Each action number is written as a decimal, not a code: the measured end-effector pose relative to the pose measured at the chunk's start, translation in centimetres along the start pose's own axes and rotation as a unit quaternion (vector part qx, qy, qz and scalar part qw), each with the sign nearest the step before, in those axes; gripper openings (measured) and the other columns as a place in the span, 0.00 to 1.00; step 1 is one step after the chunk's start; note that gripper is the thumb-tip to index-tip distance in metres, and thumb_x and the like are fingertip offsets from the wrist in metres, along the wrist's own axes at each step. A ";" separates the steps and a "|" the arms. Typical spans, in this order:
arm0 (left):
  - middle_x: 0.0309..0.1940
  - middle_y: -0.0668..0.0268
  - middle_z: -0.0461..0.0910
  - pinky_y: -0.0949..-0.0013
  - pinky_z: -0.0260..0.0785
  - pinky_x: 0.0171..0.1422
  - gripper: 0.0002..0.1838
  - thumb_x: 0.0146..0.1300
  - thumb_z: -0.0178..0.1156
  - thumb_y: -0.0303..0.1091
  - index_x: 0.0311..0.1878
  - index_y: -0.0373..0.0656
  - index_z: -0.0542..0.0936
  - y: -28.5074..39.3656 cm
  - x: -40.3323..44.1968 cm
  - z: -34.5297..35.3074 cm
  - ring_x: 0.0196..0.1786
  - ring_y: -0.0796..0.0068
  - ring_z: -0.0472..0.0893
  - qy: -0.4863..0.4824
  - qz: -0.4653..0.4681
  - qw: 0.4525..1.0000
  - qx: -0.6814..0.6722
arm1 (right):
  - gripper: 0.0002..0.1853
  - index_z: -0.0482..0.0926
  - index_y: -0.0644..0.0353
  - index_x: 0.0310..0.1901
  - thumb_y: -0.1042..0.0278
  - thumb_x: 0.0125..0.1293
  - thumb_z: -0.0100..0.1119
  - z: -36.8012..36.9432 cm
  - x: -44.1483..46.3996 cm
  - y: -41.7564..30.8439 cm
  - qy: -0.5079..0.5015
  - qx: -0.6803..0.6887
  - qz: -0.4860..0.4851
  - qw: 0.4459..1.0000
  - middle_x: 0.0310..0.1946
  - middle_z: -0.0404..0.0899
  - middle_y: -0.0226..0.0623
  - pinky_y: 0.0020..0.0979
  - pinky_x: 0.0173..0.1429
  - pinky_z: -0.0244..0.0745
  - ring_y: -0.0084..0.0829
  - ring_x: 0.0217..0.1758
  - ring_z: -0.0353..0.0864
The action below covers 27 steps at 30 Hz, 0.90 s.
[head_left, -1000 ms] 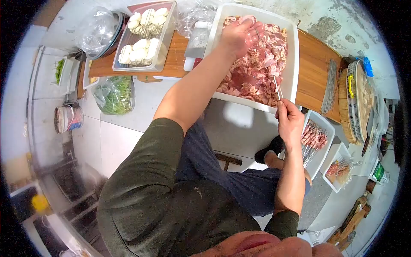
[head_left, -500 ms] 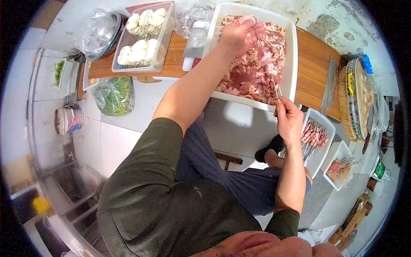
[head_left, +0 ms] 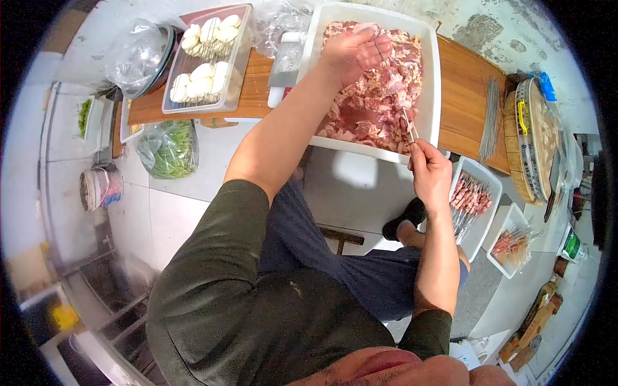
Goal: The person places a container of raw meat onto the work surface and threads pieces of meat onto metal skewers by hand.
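Note:
My left hand (head_left: 354, 56) is over the far left part of a white plastic tub (head_left: 435, 90) filled with cut raw meat (head_left: 380, 109). Its palm is turned up, its fingers are loosely stretched out, and I see nothing held in them. At the tub's near right edge, my right hand (head_left: 430, 172) pinches the lower end of a thin metal skewer (head_left: 411, 130). The skewer points up over the meat; whether a piece is on its tip is hard to make out. A bundle of bare metal skewers (head_left: 490, 122) lies on the wooden board to the right.
A clear box (head_left: 237, 71) of skewered white slices stands left on the wooden board (head_left: 460, 90). A round chopping block (head_left: 537, 148) is at right. Below sit a tray (head_left: 473, 244) of meat skewers and a smaller tray (head_left: 510, 270). Bagged greens (head_left: 168, 151) lie at left.
My left hand's fingers have uncurled a little above the meat. My right hand still pinches the skewer at the tub's edge. The whole view has shifted slightly.

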<state>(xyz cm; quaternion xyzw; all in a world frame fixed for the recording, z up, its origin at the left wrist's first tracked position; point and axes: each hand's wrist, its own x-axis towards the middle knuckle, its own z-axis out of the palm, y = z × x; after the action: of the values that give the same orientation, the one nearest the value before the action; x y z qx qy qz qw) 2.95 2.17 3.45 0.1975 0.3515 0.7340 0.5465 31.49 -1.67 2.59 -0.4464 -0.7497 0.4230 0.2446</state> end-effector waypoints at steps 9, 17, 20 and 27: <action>0.55 0.51 0.80 0.55 0.74 0.62 0.17 0.73 0.56 0.37 0.59 0.39 0.73 -0.2 0.0 -0.1 0.58 0.58 0.80 -0.025 -0.010 0.999 0.044 | 0.12 0.85 0.65 0.47 0.65 0.73 0.58 0.1 0.0 -0.1 -0.010 0.028 0.018 0.999 0.20 0.75 0.23 0.21 0.26 0.64 0.14 0.22 0.69; 0.47 0.45 0.83 0.59 0.77 0.55 0.19 0.68 0.61 0.34 0.54 0.29 0.71 -0.5 0.2 0.1 0.51 0.56 0.85 -0.043 -0.002 0.997 0.069 | 0.12 0.84 0.66 0.46 0.65 0.74 0.58 -0.2 -0.2 -1.1 -0.008 0.033 0.045 0.998 0.20 0.74 0.23 0.21 0.26 0.63 0.14 0.23 0.68; 0.46 0.45 0.83 0.58 0.77 0.56 0.19 0.68 0.61 0.33 0.54 0.29 0.71 -0.6 0.3 0.0 0.50 0.55 0.85 -0.048 -0.008 0.994 0.101 | 0.13 0.85 0.65 0.47 0.64 0.73 0.59 -0.3 -0.2 -1.2 -0.009 0.038 0.056 0.998 0.21 0.77 0.26 0.23 0.31 0.68 0.16 0.25 0.72; 0.59 0.42 0.74 0.50 0.72 0.67 0.19 0.76 0.50 0.34 0.60 0.29 0.67 -0.5 0.2 0.3 0.63 0.49 0.77 -0.073 0.005 0.996 -0.051 | 0.13 0.85 0.65 0.47 0.64 0.72 0.59 -0.2 0.2 -0.9 0.007 0.007 0.018 1.000 0.21 0.76 0.27 0.24 0.32 0.69 0.16 0.26 0.72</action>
<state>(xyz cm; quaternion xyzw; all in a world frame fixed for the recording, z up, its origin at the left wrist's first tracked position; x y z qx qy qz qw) 3.35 2.56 3.26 0.2241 0.2717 0.7375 0.5763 31.13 -1.58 3.49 -0.4607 -0.7370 0.4294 0.2452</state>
